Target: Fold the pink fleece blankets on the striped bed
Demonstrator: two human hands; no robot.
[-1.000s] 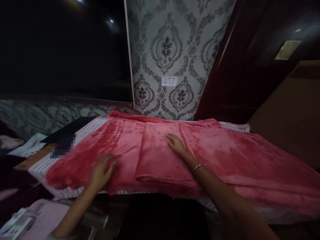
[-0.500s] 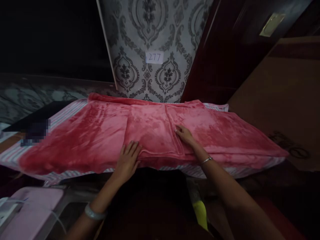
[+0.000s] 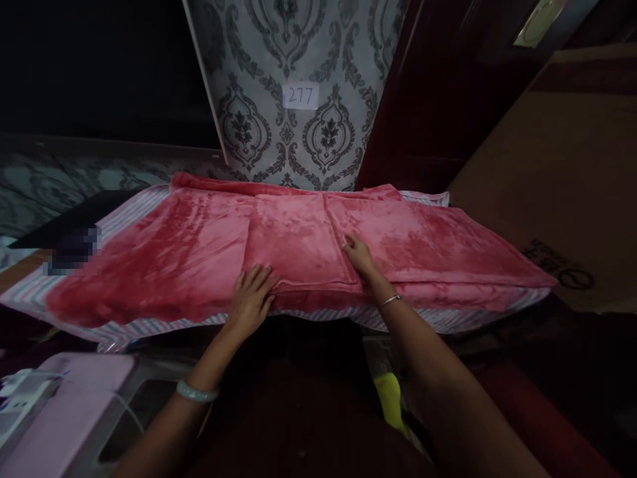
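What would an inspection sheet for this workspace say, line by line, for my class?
Surface: striped cloth under the red fabric; support mostly hidden.
Things: plush red fabric, spread out, with a folded panel mid-length.
Clutter: dark item at left, blurred beyond naming.
Hands: left flat on the fabric's near edge; right at the panel's side, grip unclear.
Cables: thin white cable, lower left.
Surroundings: patterned wall, dark screen, cardboard box.
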